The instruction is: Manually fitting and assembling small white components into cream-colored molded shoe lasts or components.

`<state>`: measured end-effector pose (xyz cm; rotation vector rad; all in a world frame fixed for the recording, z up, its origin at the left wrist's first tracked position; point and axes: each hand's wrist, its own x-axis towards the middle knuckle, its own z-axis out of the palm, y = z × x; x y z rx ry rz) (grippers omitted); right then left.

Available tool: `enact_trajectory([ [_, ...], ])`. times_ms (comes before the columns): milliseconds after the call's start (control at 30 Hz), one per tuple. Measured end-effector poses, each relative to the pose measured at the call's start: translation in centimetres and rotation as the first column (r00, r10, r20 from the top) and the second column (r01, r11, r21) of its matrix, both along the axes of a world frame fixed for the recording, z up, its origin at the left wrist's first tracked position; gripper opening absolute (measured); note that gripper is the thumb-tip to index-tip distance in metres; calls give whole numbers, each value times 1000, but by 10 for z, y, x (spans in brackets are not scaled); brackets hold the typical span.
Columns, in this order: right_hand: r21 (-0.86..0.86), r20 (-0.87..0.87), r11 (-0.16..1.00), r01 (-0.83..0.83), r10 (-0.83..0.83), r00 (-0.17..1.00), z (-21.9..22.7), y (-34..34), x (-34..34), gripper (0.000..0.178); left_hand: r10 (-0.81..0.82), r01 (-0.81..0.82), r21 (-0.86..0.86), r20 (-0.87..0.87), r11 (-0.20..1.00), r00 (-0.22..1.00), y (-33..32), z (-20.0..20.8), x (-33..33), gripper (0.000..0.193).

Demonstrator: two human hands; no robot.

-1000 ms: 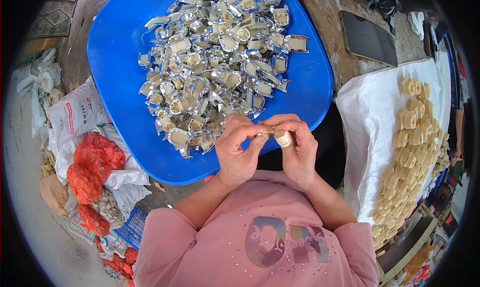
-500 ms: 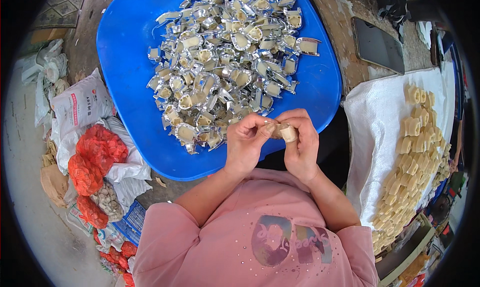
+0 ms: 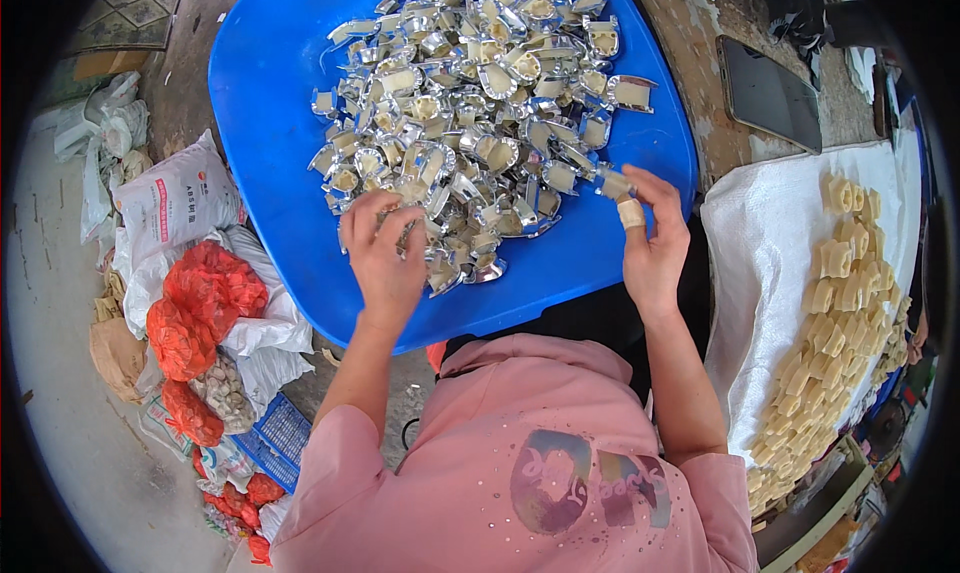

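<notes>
A pile of small silver-chromed plastic parts point(image 3: 480, 103) with cream-coloured insides fills much of a blue plastic tub point(image 3: 270, 153). My left hand point(image 3: 385, 258) lies over the near left edge of the pile. Its fingers are curved and spread apart among the parts, and the fingertips are partly hidden. At the tub's right side, my right hand point(image 3: 658, 243) pinches a small chromed plastic part point(image 3: 611, 182) between fingertips and thumb. Pale tape point(image 3: 630, 214) wraps one digit of this hand.
To the right, many cream-coloured plastic pieces point(image 3: 840, 313) lie on a white woven sheet point(image 3: 745, 233). Beyond it is a dark phone point(image 3: 770, 93). White sacks point(image 3: 185, 203), red bags point(image 3: 205, 298) and a blue crate point(image 3: 275, 438) stand on the left.
My hands, together at the tub's near edge before, have parted. The left has moved left onto the pile; the right has moved right and farther away, with a part in its fingertips.
</notes>
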<state>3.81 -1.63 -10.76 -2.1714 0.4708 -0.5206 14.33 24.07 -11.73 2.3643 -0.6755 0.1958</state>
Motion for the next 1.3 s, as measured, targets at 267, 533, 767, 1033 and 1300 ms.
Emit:
enact_trajectory([
  [267,194,-75,977,84,-71,995,-10,1,-2,46,60,-59,187,-2,981,998,13,-20,20,22],
  [533,234,-73,968,94,-79,994,-11,3,-6,36,217,-242,-114,-197,963,956,24,-15,32,19],
  [767,366,50,903,-226,224,973,19,33,7,37,-92,-273,-464,-624,843,776,-25,27,-6,21],
  [1033,630,130,742,-230,190,973,12,32,-10,32,-422,-279,-665,-687,693,591,-76,18,-49,21],
  [1300,865,119,481,-143,79,990,8,12,-28,23,-466,-297,-625,-756,722,460,-73,2,-46,20],
])
